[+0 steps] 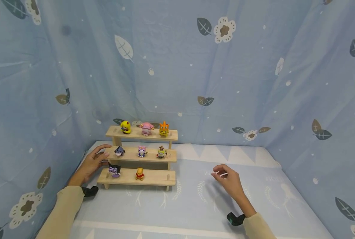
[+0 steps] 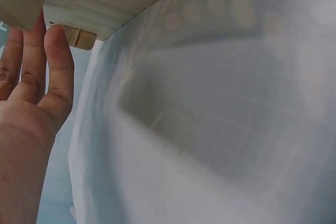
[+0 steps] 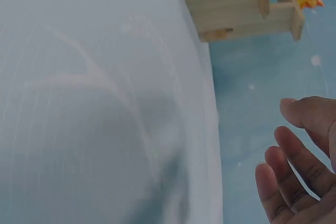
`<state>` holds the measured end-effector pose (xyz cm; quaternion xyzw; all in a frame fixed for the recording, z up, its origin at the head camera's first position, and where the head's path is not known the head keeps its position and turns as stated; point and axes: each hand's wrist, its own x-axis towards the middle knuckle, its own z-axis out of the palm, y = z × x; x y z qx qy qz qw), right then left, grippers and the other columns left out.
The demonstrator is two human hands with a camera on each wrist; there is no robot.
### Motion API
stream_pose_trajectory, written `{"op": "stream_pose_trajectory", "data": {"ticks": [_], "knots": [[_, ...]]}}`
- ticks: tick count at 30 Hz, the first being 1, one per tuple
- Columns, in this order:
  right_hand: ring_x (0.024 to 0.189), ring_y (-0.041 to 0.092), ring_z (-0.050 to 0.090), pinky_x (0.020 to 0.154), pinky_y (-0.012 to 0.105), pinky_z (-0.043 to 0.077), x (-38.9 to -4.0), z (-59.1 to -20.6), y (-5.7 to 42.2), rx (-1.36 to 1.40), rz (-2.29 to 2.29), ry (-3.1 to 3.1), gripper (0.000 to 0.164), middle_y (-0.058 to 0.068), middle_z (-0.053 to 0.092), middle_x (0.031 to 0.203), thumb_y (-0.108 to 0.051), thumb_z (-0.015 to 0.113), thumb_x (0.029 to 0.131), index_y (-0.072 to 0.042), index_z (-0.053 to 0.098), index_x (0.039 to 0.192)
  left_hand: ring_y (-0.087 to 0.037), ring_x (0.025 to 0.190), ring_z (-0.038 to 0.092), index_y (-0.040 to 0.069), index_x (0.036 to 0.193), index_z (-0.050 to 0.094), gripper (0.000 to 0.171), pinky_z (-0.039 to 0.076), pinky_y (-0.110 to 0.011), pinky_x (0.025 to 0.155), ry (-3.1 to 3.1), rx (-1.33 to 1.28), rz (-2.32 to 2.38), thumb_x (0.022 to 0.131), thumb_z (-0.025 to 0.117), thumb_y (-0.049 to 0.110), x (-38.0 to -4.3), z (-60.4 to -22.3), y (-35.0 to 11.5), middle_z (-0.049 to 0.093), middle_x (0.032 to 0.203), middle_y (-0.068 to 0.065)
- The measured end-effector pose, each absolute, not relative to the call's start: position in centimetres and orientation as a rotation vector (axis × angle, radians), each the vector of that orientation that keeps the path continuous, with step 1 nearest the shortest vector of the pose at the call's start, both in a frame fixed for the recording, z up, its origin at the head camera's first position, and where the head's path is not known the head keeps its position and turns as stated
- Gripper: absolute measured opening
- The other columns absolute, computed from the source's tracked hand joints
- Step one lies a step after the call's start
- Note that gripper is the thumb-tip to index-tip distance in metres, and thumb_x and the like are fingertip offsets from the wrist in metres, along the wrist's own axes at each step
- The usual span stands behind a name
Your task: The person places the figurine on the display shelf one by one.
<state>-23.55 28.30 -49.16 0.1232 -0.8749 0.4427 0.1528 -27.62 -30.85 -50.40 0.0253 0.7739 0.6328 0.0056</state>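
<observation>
A three-tier wooden display stand bears several small toy figures. My left hand is at the stand's left end, by the middle tier, with its fingers extended; in the left wrist view its fingertips reach the wooden edge. Closest to that hand are a blue-grey figure on the middle tier and a purple-and-black figure on the bottom tier. A yellow bear figure in red stands near the bottom tier's middle. Away to the right, my right hand hovers above the table, its fingers loosely bent around nothing.
The top tier carries a yellow figure, a pink figure and an orange figure. On the middle tier are a pink-hooded figure and a yellow-and-brown figure. Patterned blue curtains enclose the cloth-covered table.
</observation>
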Motion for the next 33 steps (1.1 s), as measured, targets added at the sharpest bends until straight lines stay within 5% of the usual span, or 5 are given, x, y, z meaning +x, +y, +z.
{"op": "stream_pose_trajectory", "data": {"ticks": [10,19,33], "knots": [[0.088,0.019,0.067,0.068,0.024,0.057,-22.8,-50.1,31.7,0.225,1.129,-2.567,0.023,0.002,0.073,0.100,-0.011,0.085,0.086,-0.009,0.073,0.106,-0.008,0.107,0.060,0.020,0.158,0.038,0.063,0.056,-0.035,0.089,2.428,0.107,1.971,0.104,0.060,0.044,-27.7,-50.4,-30.9,0.037,0.156,-0.025],[0.090,0.025,0.067,0.076,0.038,0.056,-22.1,-50.7,33.8,0.157,0.966,-2.738,0.031,0.010,0.073,0.107,-0.005,0.086,0.083,-0.008,0.072,0.111,-0.009,0.109,0.059,0.019,0.158,0.037,0.064,0.055,-0.037,0.091,2.427,0.092,1.961,0.104,0.060,0.045,-27.7,-50.4,-30.9,0.034,0.157,-0.025],[0.085,0.016,0.063,0.074,0.036,0.052,-21.9,-50.5,35.1,0.157,0.873,-2.947,0.026,-0.001,0.071,0.094,-0.007,0.084,0.084,-0.008,0.076,0.108,-0.014,0.108,0.059,0.018,0.159,0.037,0.067,0.053,-0.046,0.097,2.423,0.078,1.956,0.103,0.060,0.047,-27.6,-50.2,-30.9,0.032,0.159,-0.023]]}}
